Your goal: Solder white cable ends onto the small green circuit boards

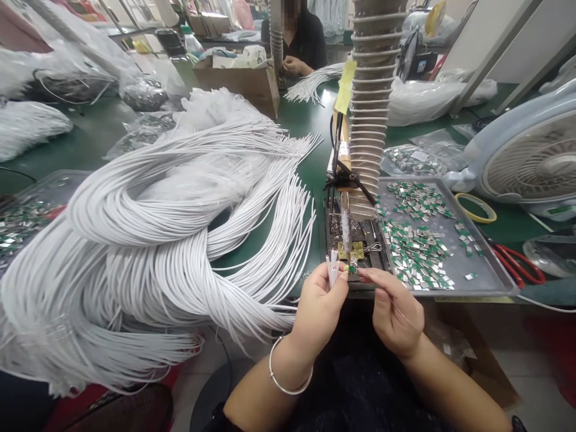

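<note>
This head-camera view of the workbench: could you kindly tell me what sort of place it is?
Likely a cable-assembly workshop: masses of white cables, a metal tray of small green-and-silver parts, and a co-worker handling wires further along the green bench.

The head-worn camera faces forward and down (quite close) onto the left hand [317, 309] and right hand [396, 312] above the surface [310, 156].
</note>
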`<state>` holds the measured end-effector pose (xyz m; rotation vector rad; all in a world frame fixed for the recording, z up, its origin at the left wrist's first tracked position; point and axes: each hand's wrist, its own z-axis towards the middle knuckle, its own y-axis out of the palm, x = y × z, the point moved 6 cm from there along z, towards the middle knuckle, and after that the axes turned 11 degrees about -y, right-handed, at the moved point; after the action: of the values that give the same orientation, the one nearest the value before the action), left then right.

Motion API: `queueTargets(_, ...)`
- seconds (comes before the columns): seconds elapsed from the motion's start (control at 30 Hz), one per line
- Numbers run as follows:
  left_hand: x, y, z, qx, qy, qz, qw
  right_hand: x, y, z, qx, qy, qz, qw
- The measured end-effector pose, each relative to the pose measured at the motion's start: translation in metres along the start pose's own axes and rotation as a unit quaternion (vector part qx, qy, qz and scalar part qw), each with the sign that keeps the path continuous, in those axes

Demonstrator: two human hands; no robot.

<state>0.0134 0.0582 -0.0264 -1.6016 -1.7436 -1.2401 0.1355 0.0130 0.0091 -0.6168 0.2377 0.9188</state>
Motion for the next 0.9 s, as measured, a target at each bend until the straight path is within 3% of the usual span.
queueTargets(0.1, 0.003, 0.001, -0.001, -0.005, 0.003, -0.01, 1.0, -0.005, -0.001, 0.009, -0.009, -0.033, -0.002, 0.999)
queueTargets(0.9, 0.014, 0.005, -0.002, -0.028, 0.008, -0.025, 0.999, -0.007, 0.003, 0.016, -0.02, -0.042, -0.014, 0.999)
